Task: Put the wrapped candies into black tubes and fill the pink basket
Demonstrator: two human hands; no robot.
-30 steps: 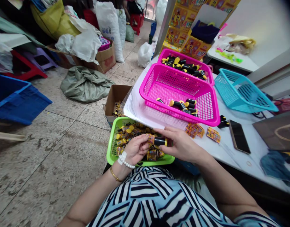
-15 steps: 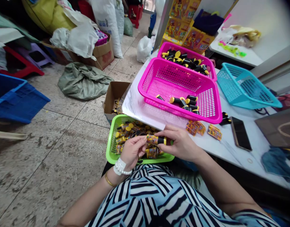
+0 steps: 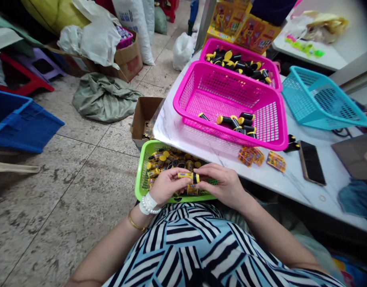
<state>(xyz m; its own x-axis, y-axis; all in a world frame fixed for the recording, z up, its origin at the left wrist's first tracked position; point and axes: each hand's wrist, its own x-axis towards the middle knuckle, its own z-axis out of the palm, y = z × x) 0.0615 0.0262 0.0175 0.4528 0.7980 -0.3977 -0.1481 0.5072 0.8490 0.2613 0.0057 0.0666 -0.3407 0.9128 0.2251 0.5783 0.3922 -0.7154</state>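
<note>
Between my two hands is a small black tube with a yellow cap and a printed yellow wrapper (image 3: pixel 186 175), held level. My left hand (image 3: pixel 167 184) pinches its wrapped end, while the fingers of my right hand (image 3: pixel 221 184) close on the capped end. Right below is a green basket (image 3: pixel 139 175) filled with several similar tubes in yellow printed wrappers. Up on the table, a large pink basket (image 3: pixel 231 89) holds several plain black tubes (image 3: pixel 246 122) with yellow ends. Flat printed orange wrappers (image 3: pixel 251 155) lie near the table edge, right of my right hand.
Behind stands a second pink basket (image 3: pixel 276 77) of black-and-yellow tubes, beside a turquoise basket (image 3: pixel 324 115). A phone (image 3: pixel 312 162) rests on the white table (image 3: pixel 168 123). On the floor are a cardboard box (image 3: pixel 138 123), a green-grey sack (image 3: pixel 105 97) and a blue crate (image 3: pixel 24 123).
The wrapped tube has shifted slightly left, and both hands have closed in around it. More of the wrapper now covers the black body. The head view has tilted slightly down.
</note>
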